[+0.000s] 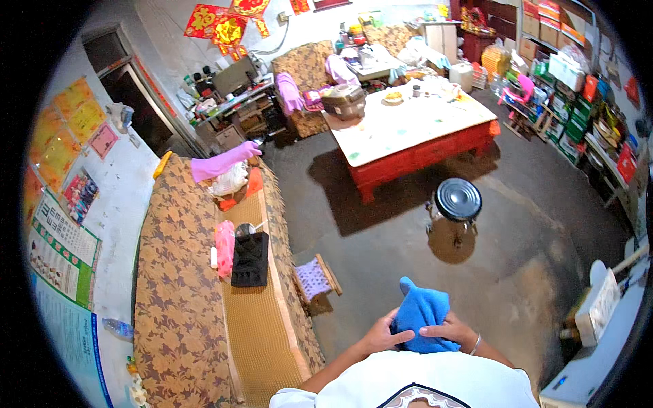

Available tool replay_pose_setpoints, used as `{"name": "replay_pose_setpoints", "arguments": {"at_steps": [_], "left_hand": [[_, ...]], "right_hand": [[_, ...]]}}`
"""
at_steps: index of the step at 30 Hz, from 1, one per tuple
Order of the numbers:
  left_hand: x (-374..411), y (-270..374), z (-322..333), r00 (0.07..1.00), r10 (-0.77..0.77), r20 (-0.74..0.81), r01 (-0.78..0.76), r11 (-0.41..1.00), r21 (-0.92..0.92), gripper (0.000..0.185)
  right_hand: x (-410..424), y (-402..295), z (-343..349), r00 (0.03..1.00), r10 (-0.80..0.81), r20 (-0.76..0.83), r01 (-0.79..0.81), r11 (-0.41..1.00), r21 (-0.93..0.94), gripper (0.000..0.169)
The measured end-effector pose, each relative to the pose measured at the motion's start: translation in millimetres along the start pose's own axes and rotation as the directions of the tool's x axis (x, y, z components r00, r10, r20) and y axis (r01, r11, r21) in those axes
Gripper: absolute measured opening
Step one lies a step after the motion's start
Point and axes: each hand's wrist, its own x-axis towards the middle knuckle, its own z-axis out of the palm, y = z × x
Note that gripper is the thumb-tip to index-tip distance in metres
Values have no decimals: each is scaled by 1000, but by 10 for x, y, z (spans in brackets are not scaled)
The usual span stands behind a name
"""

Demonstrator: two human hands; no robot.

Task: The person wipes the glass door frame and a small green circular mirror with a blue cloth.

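A bunched blue cloth (424, 311) is held close in front of my white shirt. My left hand (383, 331) grips its left side, the thumb lying across the front. On the opposite side my right hand (454, 329) holds the cloth too, its thumb pointing inward; a bangle circles that wrist. The fingers of both hands are mostly hidden behind the fabric. One corner of the cloth sticks up at the top left.
Left of me runs a floral-covered sofa (178, 270) bearing a black tray (250, 260). A small woven folding stool (314, 278) stands beside it. Ahead are a round black stool (458, 199) and a red table (418, 166). A white appliance (597, 357) is at the right.
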Motion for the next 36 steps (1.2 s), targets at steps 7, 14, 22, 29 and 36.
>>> {"name": "replay_pose_setpoints", "arguments": {"at_steps": [7,14,22,29,36], "left_hand": [[710,716,-626,918,-18,-396,-36,991,-128,35],[1101,878,-1360,801,-47,-597,-268,863,-427,30],[1827,1434,-2670,817,9,-577,-457,620,-638,46],[2530,2043,-3600,880,51,-472,-389,647,-656,49],[3230,2089,-3888,960,-71,-272,-180,589,-788,51]], "right_hand": [[1355,-850,-297,981,-116,153,111,993,40,61],[2538,-1116,-746,995,13,96,-16,999,32,26],[3748,-1630,-542,993,62,100,-83,974,213,54],[4569,-2161,-322,997,-66,50,58,988,140,95],[4983,-2129,-366,928,-98,-358,74,994,-79,105]]}}
